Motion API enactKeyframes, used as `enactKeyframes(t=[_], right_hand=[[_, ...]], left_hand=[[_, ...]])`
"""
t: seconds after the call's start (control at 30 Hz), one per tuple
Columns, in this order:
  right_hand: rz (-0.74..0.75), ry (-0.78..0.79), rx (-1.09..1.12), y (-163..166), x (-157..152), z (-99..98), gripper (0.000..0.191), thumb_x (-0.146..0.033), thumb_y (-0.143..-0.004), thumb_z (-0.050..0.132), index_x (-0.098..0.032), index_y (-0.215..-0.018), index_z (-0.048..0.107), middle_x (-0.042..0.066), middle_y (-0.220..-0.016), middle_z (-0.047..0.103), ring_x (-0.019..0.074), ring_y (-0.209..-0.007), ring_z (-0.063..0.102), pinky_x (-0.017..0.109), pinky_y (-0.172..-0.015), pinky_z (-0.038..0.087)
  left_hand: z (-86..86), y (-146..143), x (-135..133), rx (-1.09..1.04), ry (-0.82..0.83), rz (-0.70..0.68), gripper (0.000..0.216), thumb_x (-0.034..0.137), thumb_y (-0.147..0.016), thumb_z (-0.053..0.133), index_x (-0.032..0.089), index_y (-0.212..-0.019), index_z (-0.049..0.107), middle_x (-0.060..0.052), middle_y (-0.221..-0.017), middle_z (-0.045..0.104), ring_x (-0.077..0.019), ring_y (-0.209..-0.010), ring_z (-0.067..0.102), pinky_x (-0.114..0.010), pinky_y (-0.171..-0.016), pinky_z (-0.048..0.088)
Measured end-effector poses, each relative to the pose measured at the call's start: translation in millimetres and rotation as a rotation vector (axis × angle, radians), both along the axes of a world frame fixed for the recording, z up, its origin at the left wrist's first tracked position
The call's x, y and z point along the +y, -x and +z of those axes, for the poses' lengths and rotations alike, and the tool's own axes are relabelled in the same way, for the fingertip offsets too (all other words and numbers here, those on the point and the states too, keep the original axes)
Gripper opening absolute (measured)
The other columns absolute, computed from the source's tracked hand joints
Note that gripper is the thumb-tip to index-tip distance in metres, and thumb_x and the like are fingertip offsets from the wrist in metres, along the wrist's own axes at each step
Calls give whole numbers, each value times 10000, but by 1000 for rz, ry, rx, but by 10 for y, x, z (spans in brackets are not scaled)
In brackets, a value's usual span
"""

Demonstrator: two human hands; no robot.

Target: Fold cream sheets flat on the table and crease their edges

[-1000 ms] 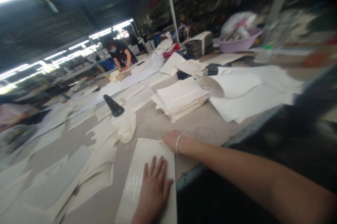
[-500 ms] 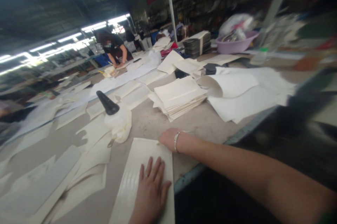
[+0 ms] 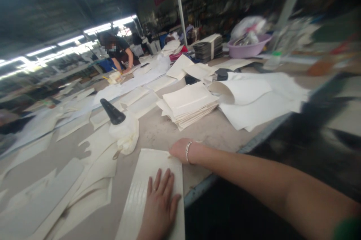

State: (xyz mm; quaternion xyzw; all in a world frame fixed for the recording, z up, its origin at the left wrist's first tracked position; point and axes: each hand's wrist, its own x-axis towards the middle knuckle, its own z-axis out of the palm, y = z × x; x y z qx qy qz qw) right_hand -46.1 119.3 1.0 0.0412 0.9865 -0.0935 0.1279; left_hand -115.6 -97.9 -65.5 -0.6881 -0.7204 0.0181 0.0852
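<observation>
A long cream sheet (image 3: 132,202) with faint lengthwise shiny stripes lies on the table before me. My left hand (image 3: 160,202) rests flat on it, fingers stretched out, a ring on one finger. At the sheet's far right corner is my right hand (image 3: 178,150), a bracelet at its wrist. Its fingers are bent down and closed at the edge; whatever they pinch is hidden. Just beyond the sheet, to the left, stands a white, cloth-like bundle (image 3: 125,131) with a black handle-like piece (image 3: 113,111) on top.
A stack of cream sheets (image 3: 188,101) sits ahead, beside a curled white sheet (image 3: 248,89). Loose cut pieces (image 3: 96,172) cover the left side. Farther back are a banded dark stack (image 3: 208,48), a purple basin (image 3: 249,46) and a person (image 3: 121,52) at work. The table edge (image 3: 200,191) runs along my right.
The view has turned slightly, so everything sits a little farther left in it. Both hands keep their places on the sheet.
</observation>
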Motion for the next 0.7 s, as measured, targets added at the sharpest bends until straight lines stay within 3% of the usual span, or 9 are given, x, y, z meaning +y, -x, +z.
enactKeyframes(t=[0.2,0.7], right_hand=[[-20,-19,57,-14,-22,-45,237,-117,-857,469,-121,-1020,641,125,-980,679,249,-890,641,333,-704,503],[-5,-12,56,-49,-7,-88,212,-143,-844,498,-138,-998,644,111,-971,682,258,-884,643,342,-680,507]], left_hand=[[-20,1,-1,-30,4,9,564,354,-893,414,251,-1418,235,-29,-1465,306,-302,-1366,191,-559,-1048,291],[-38,-11,-10,-34,-2,8,568,341,-891,423,250,-1418,231,-36,-1459,319,-298,-1363,204,-554,-1037,313]])
